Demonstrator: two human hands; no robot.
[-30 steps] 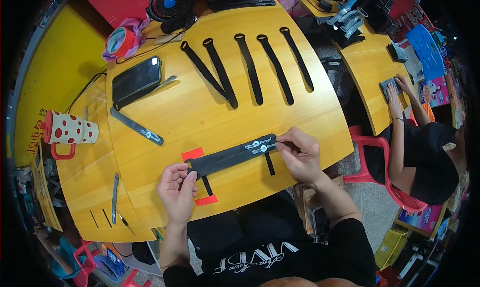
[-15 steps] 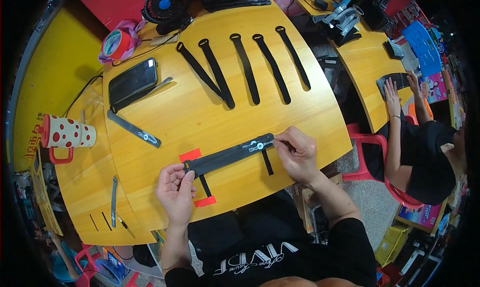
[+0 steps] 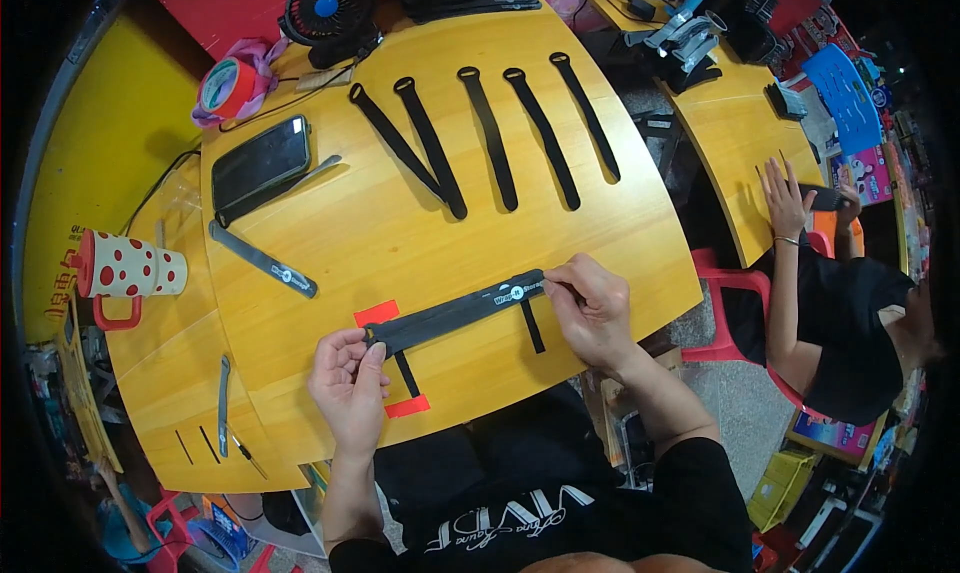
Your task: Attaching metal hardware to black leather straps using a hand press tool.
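A stack of flat black hook-and-loop straps (image 3: 440, 316) is stretched between my hands, low over the near part of the table, with white print near its right end. My left hand (image 3: 350, 383) pinches the looped left end between thumb and fingers. At the other end, my right hand (image 3: 593, 308) grips the tip with its fingertips. Beneath the straps lie two narrow black strips (image 3: 533, 326). Red tape pieces (image 3: 376, 313) mark the far and near ends of the left strip. How many straps I hold is hard to make out.
Several black straps (image 3: 487, 138) with looped ends lie spread across the far half of the yellow table (image 3: 640, 243). Left of them are a phone (image 3: 262, 165), a printed strap (image 3: 262, 260) and a spotted mug (image 3: 137, 266). A fan (image 3: 328, 11) stands behind. Another person (image 3: 840, 323) works at right.
The straps in my hands now overlap more closely; the second white print at the right end is mostly covered. The person at right has shifted their hands.
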